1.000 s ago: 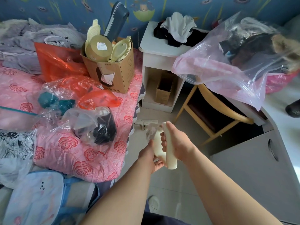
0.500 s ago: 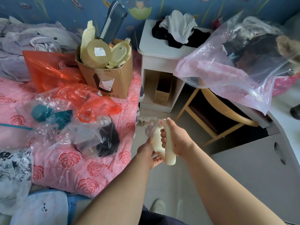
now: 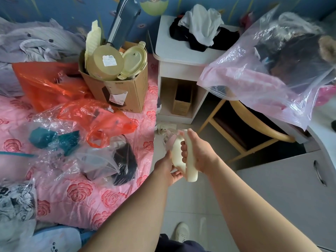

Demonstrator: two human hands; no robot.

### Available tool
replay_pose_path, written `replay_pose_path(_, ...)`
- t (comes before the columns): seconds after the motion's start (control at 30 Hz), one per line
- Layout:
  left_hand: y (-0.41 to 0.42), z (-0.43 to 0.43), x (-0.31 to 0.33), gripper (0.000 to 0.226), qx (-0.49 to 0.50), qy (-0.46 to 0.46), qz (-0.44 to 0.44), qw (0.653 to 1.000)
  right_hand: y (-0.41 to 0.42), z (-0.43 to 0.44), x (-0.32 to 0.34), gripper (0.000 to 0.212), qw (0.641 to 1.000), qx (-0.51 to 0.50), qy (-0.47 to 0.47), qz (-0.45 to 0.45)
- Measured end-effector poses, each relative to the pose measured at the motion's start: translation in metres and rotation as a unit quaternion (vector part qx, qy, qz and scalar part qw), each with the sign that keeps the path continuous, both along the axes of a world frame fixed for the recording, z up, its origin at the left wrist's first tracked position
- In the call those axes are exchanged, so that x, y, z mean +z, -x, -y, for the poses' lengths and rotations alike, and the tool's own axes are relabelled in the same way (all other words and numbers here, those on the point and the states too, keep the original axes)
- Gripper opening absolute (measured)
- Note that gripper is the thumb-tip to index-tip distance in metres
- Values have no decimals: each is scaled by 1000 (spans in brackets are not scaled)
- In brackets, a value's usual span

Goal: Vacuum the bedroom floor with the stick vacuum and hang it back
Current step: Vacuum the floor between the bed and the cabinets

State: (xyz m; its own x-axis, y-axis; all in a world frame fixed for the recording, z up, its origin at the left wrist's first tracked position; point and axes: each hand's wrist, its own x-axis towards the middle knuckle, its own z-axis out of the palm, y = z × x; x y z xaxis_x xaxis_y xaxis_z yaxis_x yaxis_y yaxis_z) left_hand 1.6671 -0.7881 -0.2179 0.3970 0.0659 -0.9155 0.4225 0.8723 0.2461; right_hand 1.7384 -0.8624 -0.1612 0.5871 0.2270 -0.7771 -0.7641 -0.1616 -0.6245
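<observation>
The stick vacuum's cream handle (image 3: pixel 177 155) is in front of me above the tiled floor (image 3: pixel 196 202), seen end-on. My right hand (image 3: pixel 197 151) is wrapped around its grip from the right. My left hand (image 3: pixel 168 169) cups the body from the lower left, fingers under it. A clear pinkish part of the vacuum (image 3: pixel 170 138) shows just beyond the handle. The tube and floor head are hidden behind the handle and my hands.
A pink rose-print bed (image 3: pixel 76 195) piled with plastic bags and a cardboard box (image 3: pixel 125 91) lies left. A white nightstand (image 3: pixel 179 64) stands ahead, a wooden chair (image 3: pixel 254 128) and grey cabinet (image 3: pixel 291 188) right. My shoe (image 3: pixel 182 231) is on the narrow floor strip.
Both hands keep the same hold on the handle. The view has tilted down slightly and shifted forward, so the bed and nightstand sit nearer.
</observation>
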Motion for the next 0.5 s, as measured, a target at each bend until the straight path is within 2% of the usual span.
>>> replay_pose_path(0.5, 5, -19, -5, 26, -7, -6, -15, 1000, 7, -18, -10, 39, 1000, 10, 1, 1)
